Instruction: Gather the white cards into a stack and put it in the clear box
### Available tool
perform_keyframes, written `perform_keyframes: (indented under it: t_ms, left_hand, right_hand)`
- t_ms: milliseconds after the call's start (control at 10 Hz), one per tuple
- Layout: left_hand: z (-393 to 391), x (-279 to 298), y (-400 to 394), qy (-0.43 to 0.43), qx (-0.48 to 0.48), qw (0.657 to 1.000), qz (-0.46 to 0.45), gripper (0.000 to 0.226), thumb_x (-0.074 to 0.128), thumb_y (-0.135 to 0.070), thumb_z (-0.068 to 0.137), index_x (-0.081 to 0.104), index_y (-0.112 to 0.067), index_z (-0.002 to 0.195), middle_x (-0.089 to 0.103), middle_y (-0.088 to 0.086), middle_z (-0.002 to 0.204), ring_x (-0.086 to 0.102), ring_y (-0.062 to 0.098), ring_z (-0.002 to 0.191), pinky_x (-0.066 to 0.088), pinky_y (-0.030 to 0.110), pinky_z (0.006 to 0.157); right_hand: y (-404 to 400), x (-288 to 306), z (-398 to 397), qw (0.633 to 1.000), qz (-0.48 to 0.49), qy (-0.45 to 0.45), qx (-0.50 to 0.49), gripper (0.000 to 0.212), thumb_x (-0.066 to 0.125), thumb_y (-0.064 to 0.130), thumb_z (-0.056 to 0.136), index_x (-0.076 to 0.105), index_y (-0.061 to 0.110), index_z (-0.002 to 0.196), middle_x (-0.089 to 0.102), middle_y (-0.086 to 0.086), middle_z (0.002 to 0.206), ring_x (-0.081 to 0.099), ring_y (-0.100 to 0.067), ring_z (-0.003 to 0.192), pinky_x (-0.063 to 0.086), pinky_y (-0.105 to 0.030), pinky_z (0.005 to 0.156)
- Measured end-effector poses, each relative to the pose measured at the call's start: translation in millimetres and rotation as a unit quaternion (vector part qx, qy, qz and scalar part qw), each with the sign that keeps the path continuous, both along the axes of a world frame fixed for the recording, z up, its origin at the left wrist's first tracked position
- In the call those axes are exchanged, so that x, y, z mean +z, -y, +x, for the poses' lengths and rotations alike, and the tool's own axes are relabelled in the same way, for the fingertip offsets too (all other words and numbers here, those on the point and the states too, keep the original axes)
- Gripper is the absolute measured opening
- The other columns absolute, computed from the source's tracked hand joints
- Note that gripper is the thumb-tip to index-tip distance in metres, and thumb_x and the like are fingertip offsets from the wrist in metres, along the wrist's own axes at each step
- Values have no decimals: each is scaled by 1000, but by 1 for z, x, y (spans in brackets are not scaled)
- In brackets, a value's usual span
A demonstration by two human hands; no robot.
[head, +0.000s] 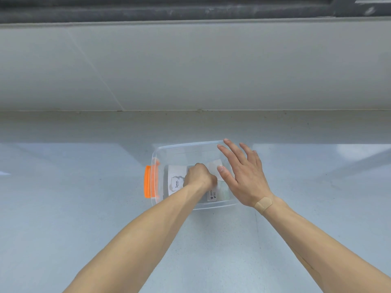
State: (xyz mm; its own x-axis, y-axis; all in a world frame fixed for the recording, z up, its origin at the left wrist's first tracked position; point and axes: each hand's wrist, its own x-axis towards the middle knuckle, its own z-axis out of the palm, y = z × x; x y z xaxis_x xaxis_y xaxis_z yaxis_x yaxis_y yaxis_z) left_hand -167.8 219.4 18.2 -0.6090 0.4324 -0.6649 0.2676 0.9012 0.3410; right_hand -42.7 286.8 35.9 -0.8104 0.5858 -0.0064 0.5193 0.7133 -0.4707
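The clear box [186, 145] with an orange handle [147, 181] on its left end stands on the pale blue surface. White cards [176, 180] lie on its floor; one reads "love.", another [212, 196] shows small print. My left hand [198, 175] is down inside the box, fingers curled on the cards; I cannot see whether it grips them. My right hand [241, 174] hovers over the box's right side, flat, fingers spread, holding nothing. It hides the box's right end.
A low grey ledge [190, 125] runs along the back of the surface just behind the box, with a light tiled wall [190, 64] above it. The pale blue surface [74, 197] extends to both sides of the box.
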Motion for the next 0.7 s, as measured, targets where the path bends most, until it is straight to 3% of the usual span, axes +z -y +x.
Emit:
perform_keyframes:
  t_ms: [300,400,500,700]
  left_hand:
    - [2,27,15,13,-9,1000,22,20,60,-25,80,48,-14,69,50,0,66,49,17,56,33,25,48]
    - [-1,40,24,9,-27,998,50,17,60,-27,80,50,-14,76,50,-2,70,52,20,63,40,26,55]
    - [-6,58,41,-10,-66,993,93,18,61,-31,80,55,-21,93,51,-5,79,55,23,82,50,34,80]
    - [-12,96,78,-1,-88,977,195,39,64,-39,82,61,-25,118,65,-7,113,60,14,102,46,27,83]
  right_hand:
    - [0,17,-1,1000,-11,20,-1,54,32,55,97,24,40,147,22,17,159,12,-22,148,16,-46,117]
    - [1,26,1,999,-25,11,-17,53,35,55,95,28,40,146,29,16,157,13,-20,147,21,-46,116]
    - [5,42,5,999,-46,-5,-24,47,44,50,96,42,33,139,47,11,145,28,-20,142,31,-44,111]
    - [16,74,33,995,-95,-19,-32,30,51,48,94,60,37,121,60,17,127,49,-10,121,42,-37,98]
